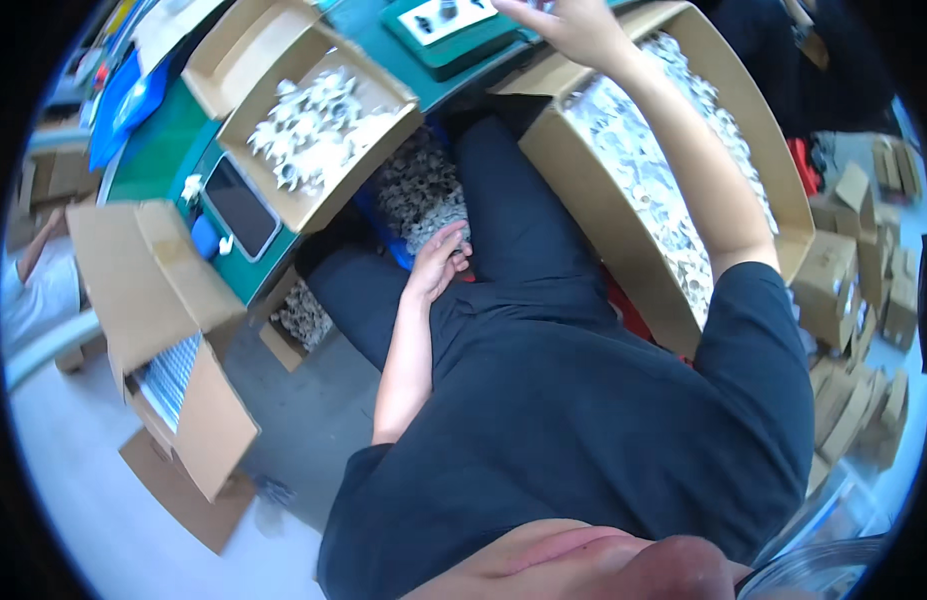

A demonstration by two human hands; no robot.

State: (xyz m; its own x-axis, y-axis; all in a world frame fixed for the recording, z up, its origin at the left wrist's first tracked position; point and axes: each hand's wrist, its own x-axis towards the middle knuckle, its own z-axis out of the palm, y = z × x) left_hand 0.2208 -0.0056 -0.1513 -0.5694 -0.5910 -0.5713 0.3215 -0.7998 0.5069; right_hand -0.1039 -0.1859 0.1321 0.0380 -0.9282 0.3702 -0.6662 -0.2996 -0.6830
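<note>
My left hand (438,262) is over my lap with its fingers curled together; what lies in them, if anything, is too small to make out. Just beyond its fingertips, between my knees, a blue bin (393,243) holds many small grey metal-looking parts (420,190). My right hand (573,28) reaches to the top edge of the view, fingers stretched out and partly cut off. Beside it on the bench is a green device (453,50) with a white top plate (438,22). My right forearm passes above a large cardboard box (593,190) of small whitish parts (633,165).
An open carton (318,205) with white parts sits at the green bench's edge, beside a phone (241,208). Left of me stands an open cardboard box (133,280) with bubble wrap. Stacked cartons (828,275) fill the right. Another person (43,285) is at far left.
</note>
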